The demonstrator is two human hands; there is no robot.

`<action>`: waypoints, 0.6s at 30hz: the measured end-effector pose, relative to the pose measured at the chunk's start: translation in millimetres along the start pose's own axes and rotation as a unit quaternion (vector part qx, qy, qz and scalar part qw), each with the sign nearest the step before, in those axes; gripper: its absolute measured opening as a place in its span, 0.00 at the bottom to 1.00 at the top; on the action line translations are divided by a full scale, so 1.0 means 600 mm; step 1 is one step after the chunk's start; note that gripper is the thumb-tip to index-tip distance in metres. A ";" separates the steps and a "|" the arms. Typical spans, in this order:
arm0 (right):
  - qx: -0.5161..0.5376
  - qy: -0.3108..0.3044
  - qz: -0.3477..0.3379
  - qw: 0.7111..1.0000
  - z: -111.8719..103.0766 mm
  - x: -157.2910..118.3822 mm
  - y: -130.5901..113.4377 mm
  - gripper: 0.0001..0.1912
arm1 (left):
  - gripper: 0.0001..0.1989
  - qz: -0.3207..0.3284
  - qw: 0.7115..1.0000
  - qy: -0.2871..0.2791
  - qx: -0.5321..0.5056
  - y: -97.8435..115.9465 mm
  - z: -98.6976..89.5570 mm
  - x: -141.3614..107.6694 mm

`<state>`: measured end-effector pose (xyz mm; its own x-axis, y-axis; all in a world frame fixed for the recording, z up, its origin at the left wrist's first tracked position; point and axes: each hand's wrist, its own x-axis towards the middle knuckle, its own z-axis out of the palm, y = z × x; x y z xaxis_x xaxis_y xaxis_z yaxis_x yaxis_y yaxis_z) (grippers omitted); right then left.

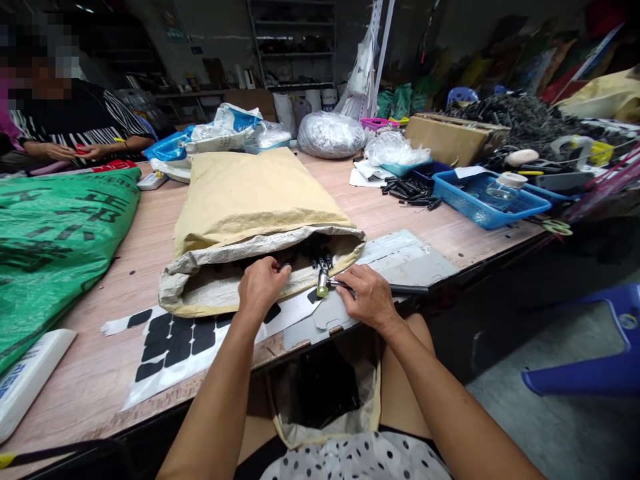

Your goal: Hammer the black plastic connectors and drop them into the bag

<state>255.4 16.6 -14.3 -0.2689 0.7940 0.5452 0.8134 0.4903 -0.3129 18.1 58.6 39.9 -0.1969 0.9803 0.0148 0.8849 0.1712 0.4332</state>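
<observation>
A yellow paper sack (260, 187) lies on the table with its mouth facing me, dark parts visible inside. At that mouth my left hand (263, 283) is closed, thumb and fingers curled together; whatever they pinch is too small to make out. My right hand (367, 293) is closed around the shaft of a small hammer (323, 283), close to its head. The hammer has a silver head with a yellow-green face, and its black handle points right. Small black parts (323, 259) lie just behind the head, in the sack opening.
Black stickers on a white sheet (177, 343) lie at front left, near a green sack (65, 247) and a white box (35, 380). Blue basket (485, 200), black parts (413, 193) and cardboard box (445, 137) stand right. An open bag (327, 393) sits between my legs. A co-worker sits far left.
</observation>
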 end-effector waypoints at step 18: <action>0.043 0.080 -0.081 0.993 -0.013 -0.012 -0.002 0.12 | 0.10 0.234 0.955 -0.046 -0.178 -0.080 0.033 -0.083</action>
<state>260.6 7.2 -11.8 -0.3027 0.6382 0.7079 0.7176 0.6414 -0.2714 -6.2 3.4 0.8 0.2366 0.9486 0.2101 0.6646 -0.3157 0.6772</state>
